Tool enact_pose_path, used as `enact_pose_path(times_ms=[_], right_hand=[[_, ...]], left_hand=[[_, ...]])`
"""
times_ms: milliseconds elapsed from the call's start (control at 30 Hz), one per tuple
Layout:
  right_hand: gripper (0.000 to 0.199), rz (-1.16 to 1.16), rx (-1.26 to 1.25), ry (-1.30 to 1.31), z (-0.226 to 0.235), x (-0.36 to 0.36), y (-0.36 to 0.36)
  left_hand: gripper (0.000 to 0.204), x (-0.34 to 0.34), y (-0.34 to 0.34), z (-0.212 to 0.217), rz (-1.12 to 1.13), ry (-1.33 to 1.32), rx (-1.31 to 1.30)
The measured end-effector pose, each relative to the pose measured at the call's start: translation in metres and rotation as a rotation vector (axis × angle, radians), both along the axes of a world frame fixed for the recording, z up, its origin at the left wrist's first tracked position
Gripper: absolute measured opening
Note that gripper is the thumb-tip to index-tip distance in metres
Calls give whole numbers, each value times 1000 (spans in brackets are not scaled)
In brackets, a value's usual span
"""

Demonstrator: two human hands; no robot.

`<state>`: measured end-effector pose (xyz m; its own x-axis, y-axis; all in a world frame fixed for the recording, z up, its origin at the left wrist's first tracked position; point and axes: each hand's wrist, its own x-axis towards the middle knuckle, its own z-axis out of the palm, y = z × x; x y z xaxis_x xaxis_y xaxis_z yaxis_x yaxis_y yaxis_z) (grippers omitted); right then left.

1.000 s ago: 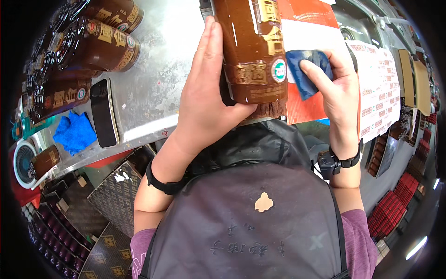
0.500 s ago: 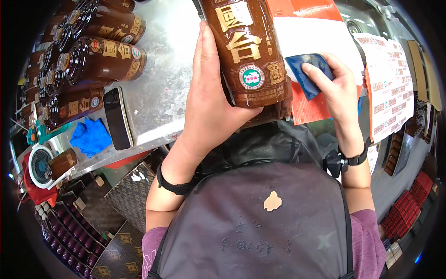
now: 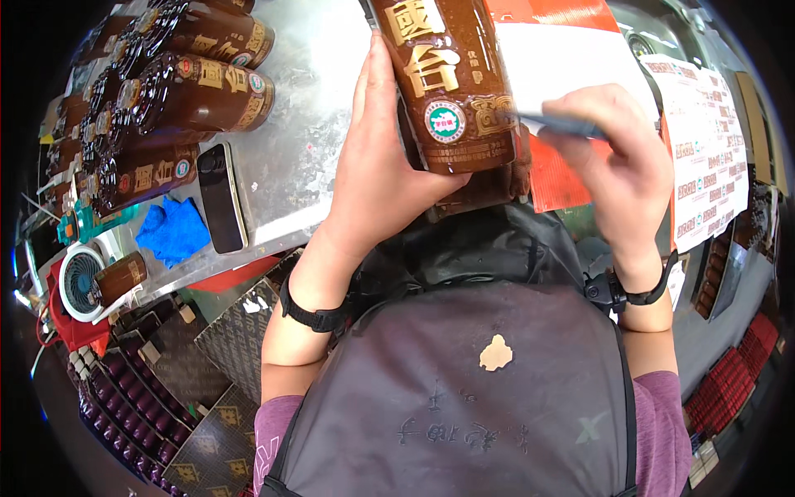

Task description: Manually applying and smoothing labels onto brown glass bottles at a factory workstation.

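My left hand (image 3: 374, 170) is closed on a glossy brown bottle (image 3: 451, 74) with gold lettering and a round green-and-white emblem. Its fingers run along the bottle's left side and the thumb lies under the base; the neck is cut off by the top edge. A thin blue flat scraper (image 3: 571, 124) is pinched in my right hand (image 3: 625, 157), seen nearly edge-on. The scraper's tip meets the bottle's lower right side, beside a small gold mark; whether it presses there I cannot tell. Behind that hand lies a white sheet (image 3: 571, 62) on orange-red material (image 3: 559, 178).
Several similar brown bottles (image 3: 211, 91) lie at the left of the metal table (image 3: 290, 157). Near its edge are a phone (image 3: 222, 199), a crumpled blue cloth (image 3: 172, 232) and a small fan (image 3: 81, 282). A sheet of printed labels (image 3: 704, 149) hangs at the right.
My right hand has moved up and turned, bringing the scraper from flat-facing to edge-on and against the bottle's side. The bottle has shifted slightly upward in view, still in my left hand.
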<state>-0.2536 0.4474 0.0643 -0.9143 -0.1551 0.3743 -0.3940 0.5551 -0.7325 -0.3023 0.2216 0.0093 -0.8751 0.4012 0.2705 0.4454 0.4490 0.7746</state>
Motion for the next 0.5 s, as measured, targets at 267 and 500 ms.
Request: enact_pose_path(times_ms=[267, 500], right_hand=[[37, 125, 436, 265, 13, 17, -9], [38, 121, 511, 356, 17, 8, -17]], left_hand=[[123, 3, 4, 7, 29, 55, -22], [116, 8, 10, 19, 65, 112, -102]])
